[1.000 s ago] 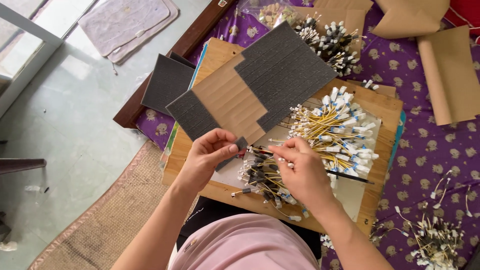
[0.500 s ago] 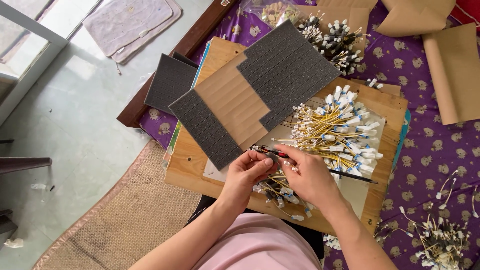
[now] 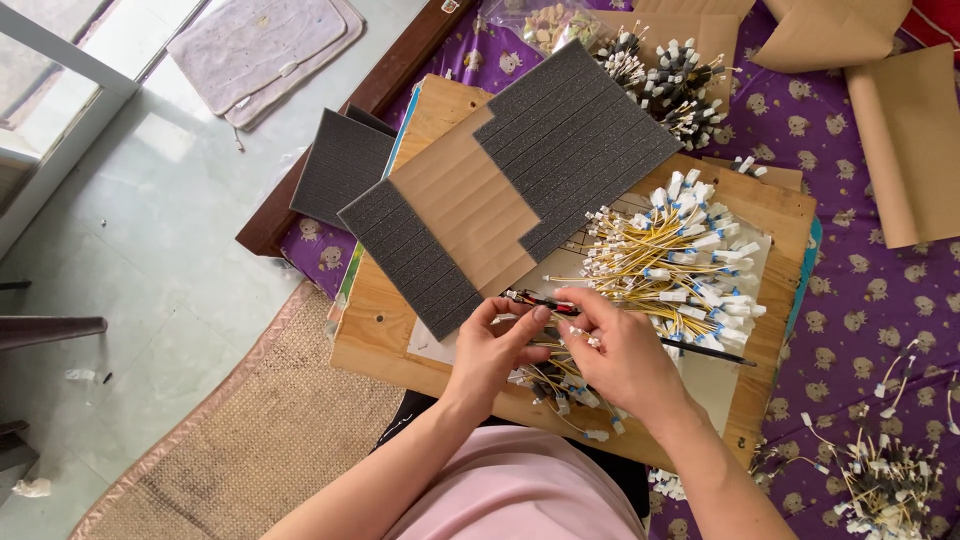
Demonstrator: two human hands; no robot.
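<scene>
Wood board (image 3: 400, 330): both hands (image 3: 560, 350) pinch red-black wire (image 3: 535, 300) by foam (image 3: 520, 190).

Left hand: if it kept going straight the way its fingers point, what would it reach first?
The left hand points up and right, already pinching the small red-and-black wire piece. Beyond that, it would probably meet the dark grey foam strip sheet on the wooden board, though depth is unclear.

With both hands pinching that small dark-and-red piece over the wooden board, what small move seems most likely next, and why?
Probably lowering the small dark-and-red piece onto the loose yellow wires with white connectors beneath the hands. The left hand and right hand pinch its two ends directly above that bundle on the wooden board.
</scene>
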